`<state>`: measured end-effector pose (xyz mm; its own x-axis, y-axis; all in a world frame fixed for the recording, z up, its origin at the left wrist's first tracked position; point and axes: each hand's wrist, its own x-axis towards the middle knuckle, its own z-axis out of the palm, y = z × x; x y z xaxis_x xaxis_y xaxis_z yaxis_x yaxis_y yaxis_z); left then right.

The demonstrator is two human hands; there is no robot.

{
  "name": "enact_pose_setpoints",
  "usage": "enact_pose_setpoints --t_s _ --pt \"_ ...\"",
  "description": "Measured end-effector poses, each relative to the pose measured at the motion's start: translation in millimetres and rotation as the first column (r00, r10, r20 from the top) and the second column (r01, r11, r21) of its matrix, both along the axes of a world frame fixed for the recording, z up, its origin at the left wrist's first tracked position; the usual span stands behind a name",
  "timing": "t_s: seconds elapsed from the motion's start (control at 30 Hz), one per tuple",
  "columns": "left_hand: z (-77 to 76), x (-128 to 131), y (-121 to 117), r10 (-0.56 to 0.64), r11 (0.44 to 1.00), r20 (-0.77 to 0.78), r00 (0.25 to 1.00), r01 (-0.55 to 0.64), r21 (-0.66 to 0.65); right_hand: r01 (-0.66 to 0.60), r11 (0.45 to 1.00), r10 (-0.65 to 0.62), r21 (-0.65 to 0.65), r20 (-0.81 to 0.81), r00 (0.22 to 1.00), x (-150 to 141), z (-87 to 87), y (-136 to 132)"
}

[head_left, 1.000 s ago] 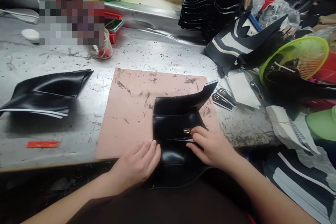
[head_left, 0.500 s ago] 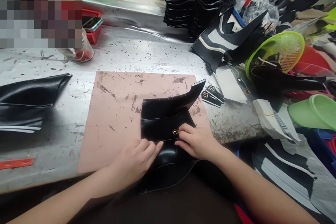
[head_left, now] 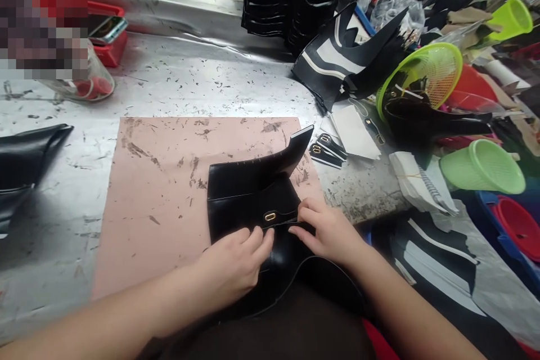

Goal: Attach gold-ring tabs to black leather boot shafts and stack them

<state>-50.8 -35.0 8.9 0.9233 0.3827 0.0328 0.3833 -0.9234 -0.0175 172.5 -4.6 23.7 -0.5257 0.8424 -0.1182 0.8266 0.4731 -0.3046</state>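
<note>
A shiny black leather boot upper [head_left: 244,180] lies partly on the pink mat [head_left: 164,202], its near part hanging over the table edge toward my lap. A small black strap tab with a gold ring [head_left: 272,216] rests along the seam line. My left hand [head_left: 238,259] is closed at that edge, its thumb and fingertips pinching the leather just below the ring. To the right, my right hand [head_left: 327,230] grips the same edge between thumb and fingers, at the tab's far end. What lies under the fingertips is hidden.
Spare tabs [head_left: 327,152] and white cards [head_left: 356,132] lie right of the mat. Behind stand stacked black uppers [head_left: 291,5] and a yellow-green basket [head_left: 455,76]. Another upper [head_left: 29,157] lies left. A red tray [head_left: 113,48] holds a phone.
My left hand has slid right along the edge, closer to the gold ring and my right hand. My right hand keeps its grip. The whole view has shifted to the right.
</note>
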Motion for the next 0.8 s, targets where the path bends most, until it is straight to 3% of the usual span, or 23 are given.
enact_pose_setpoints --t_s 0.17,0.27,0.4,0.63,0.8 --pt "-0.8 14.6 14.3 -0.011 0.999 0.065 0.998 0.009 0.035 0.058 0.997 -0.057 0.048 -0.017 0.998 0.4 -5.5 -4.2" --pt "-0.6 24.6 18.5 -0.019 0.995 0.087 0.996 0.01 0.099 0.143 0.988 -0.134 0.056 -0.149 0.98 7.3 -5.5 -9.1" --pt "-0.2 34.6 19.5 -0.007 0.992 0.102 0.995 -0.006 0.127 0.283 0.959 -0.257 0.022 -0.358 0.898 14.5 -7.7 -14.2" --pt "-10.0 39.6 23.0 0.023 0.992 0.159 0.987 -0.043 0.122 0.527 0.842 -0.514 -0.114 -0.47 0.718 10.1 -19.3 -15.9" --pt "-8.7 39.3 25.7 0.022 0.995 0.137 0.99 -0.035 0.089 0.567 0.812 -0.563 -0.139 -0.444 0.697 7.6 -18.3 -14.4"
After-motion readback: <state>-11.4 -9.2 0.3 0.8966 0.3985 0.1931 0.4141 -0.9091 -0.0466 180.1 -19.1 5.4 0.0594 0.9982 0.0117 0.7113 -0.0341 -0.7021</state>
